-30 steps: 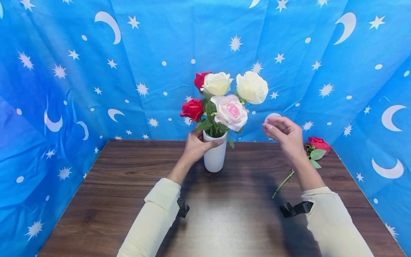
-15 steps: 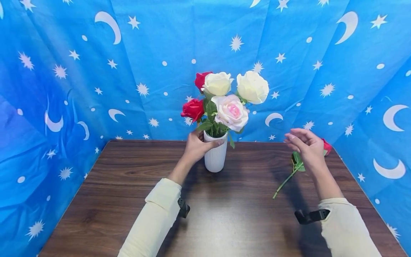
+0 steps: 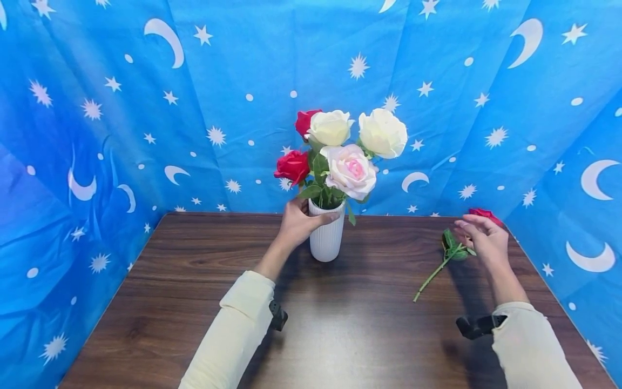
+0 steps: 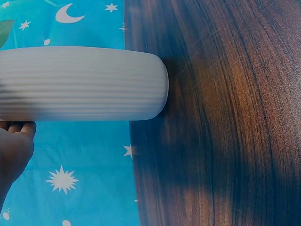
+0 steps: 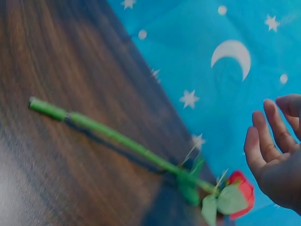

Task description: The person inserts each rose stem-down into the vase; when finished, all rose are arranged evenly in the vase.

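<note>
Upright on the table, a white ribbed vase [image 3: 325, 240] holds several roses: two red roses, two cream roses [image 3: 382, 133] and a pale pink rose [image 3: 351, 172] in front. My left hand [image 3: 296, 222] grips the vase near its rim, thumb across the front; its other fingers are mostly hidden behind. In the left wrist view the vase [image 4: 84, 84] fills the upper left. On the right, a single red rose [image 5: 122, 140] lies on the table. My right hand [image 3: 487, 243] hovers over its flower end, holding nothing, its fingers [image 5: 263, 136] loosely bent and apart from the rose.
The dark wood-grain table [image 3: 184, 313] meets a blue cloth backdrop [image 3: 233, 54] with moons and stars at the back and both sides. Black wrist-worn cameras [image 3: 278, 316] sit at both cream sleeves.
My right hand has moved right and down, from beside the bouquet to above the lying red rose. My left hand stays on the vase, which has not moved.
</note>
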Available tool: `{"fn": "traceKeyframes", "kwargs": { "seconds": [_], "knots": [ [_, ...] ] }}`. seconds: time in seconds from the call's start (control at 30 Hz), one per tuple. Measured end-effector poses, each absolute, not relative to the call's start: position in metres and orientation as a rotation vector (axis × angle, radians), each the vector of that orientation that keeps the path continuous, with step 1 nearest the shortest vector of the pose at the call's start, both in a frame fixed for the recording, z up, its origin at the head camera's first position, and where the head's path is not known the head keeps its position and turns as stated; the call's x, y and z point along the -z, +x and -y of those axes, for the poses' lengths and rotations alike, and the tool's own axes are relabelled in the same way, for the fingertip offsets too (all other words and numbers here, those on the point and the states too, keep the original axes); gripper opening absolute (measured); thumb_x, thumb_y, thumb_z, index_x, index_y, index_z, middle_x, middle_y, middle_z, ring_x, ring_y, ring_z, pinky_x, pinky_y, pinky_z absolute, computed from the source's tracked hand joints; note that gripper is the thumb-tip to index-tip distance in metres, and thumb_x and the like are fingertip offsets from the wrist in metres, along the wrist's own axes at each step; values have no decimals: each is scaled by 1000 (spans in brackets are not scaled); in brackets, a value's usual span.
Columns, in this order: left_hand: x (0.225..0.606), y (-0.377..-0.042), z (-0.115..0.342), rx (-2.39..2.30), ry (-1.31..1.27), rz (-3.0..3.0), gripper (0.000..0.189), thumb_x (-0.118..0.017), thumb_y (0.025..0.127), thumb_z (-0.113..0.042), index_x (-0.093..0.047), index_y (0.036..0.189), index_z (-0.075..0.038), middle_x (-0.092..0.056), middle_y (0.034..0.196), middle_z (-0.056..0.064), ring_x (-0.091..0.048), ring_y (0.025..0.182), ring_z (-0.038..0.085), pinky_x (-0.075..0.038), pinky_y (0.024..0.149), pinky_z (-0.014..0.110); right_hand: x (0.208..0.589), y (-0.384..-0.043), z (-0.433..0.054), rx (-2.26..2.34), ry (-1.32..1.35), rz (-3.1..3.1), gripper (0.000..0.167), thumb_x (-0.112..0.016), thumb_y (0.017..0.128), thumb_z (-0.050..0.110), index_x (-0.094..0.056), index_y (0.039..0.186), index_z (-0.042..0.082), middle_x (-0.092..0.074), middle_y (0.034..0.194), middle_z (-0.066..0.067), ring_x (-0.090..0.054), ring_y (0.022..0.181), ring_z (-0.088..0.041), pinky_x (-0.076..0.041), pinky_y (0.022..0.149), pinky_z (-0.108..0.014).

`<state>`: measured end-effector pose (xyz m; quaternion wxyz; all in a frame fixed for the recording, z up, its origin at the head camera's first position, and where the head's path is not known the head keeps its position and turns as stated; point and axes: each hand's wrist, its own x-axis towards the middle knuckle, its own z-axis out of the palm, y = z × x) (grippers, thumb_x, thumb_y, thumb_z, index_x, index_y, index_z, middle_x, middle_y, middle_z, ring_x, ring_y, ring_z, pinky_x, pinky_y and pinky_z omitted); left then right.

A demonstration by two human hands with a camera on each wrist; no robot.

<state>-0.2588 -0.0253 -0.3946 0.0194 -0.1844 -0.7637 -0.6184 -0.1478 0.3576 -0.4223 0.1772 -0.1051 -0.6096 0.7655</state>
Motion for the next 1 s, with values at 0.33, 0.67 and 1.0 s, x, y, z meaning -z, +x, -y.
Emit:
{"fn": "traceKeyframes", "kwargs": {
  "seconds": [0.33, 0.67, 1.0],
  "knots": [
    [395, -258, 26, 1901, -581, 2371, 63, -89, 76, -22, -62, 132, -11, -69, 133, 9, -65, 126, 24, -53, 109, 43, 457, -154, -370, -1821, -824, 2104, 33, -61, 98, 9, -68, 78, 34, -64, 65, 26, -63, 62, 8, -57, 61, -12],
    [396, -258, 25, 1910, -596, 2369, 65, -89, 76, -23, -62, 134, -10, -69, 134, 9, -64, 127, 24, -52, 111, 43, 483, -149, -371, -976, -904, 2640, 36, -65, 95, 25, -70, 107, -8, -72, 79, -16, -55, 106, -49, -43, 79, -46],
    [395, -259, 26, 1897, -583, 2385, 64, -89, 77, -23, -62, 134, -11, -69, 134, 9, -64, 127, 24, -52, 111, 43, 472, -149, -372, -1004, -968, 2778, 35, -67, 92, 30, -77, 92, -4, -76, 77, -11, -66, 90, -37, -50, 83, -50]
  ]
}}
